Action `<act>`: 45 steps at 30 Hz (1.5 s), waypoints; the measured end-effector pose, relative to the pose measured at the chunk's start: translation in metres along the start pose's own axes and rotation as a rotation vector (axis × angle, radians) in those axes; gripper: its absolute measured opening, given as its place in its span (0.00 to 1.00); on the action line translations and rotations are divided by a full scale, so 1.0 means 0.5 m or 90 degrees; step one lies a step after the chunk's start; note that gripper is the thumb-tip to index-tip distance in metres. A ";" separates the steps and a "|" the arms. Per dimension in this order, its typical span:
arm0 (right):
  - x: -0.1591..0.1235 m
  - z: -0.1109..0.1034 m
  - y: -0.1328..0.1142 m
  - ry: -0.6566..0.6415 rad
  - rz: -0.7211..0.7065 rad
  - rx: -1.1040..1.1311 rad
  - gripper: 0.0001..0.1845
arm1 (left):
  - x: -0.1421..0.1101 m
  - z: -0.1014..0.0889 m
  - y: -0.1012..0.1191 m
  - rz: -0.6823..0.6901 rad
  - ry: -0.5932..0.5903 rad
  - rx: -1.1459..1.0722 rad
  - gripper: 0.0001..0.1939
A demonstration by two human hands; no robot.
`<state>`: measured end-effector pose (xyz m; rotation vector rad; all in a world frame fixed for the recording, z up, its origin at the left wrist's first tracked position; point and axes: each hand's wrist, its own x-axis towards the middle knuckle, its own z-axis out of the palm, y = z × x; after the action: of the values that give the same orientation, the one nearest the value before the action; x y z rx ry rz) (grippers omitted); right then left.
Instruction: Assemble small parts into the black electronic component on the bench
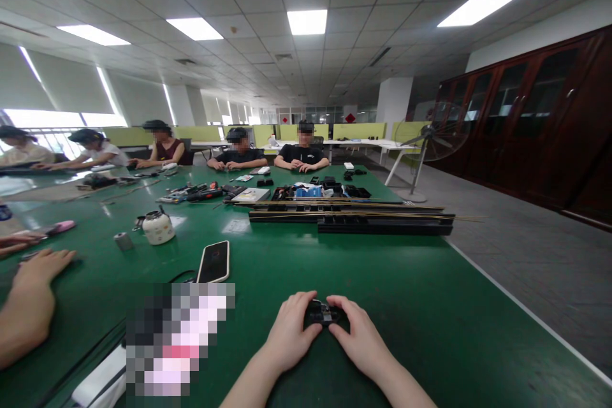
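Observation:
A small black device (pixel 325 314) lies low over the green tabletop, right in front of me. It looks like a computer mouse with its inside showing, and a pale metallic part sits in its middle. My left hand (pixel 294 330) is curled around its left side, with the thumb at the near edge and fingers at the far edge. From the right, my right hand (pixel 357 335) grips the other side in the same way. Both thumbs come close together at the near edge. Small details of the device are too fine to make out.
The green table (pixel 268 268) bears a phone (pixel 213 262), a white pot-like cup (pixel 158 228), a grey metal cylinder (pixel 123 241) and a white power strip (pixel 102 376) with cables. Black rails (pixel 385 224) lie ahead. Another person's arm (pixel 33 306) rests at left; several people sit beyond.

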<state>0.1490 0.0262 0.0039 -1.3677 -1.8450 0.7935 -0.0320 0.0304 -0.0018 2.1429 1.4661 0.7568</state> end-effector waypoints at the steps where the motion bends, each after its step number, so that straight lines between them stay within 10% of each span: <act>1: 0.000 -0.001 -0.002 0.002 -0.002 -0.002 0.23 | 0.000 0.000 0.001 -0.003 0.000 -0.001 0.27; 29: -0.005 -0.011 -0.022 -0.013 -0.012 -0.035 0.10 | -0.001 -0.001 0.000 0.051 0.000 -0.013 0.20; 45: 0.017 0.003 0.025 0.123 0.042 0.241 0.14 | -0.002 -0.010 0.014 0.024 -0.018 -0.002 0.20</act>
<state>0.1526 0.0376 -0.0056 -1.2169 -1.4216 0.9534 -0.0306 0.0272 0.0063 2.1760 1.4121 0.7387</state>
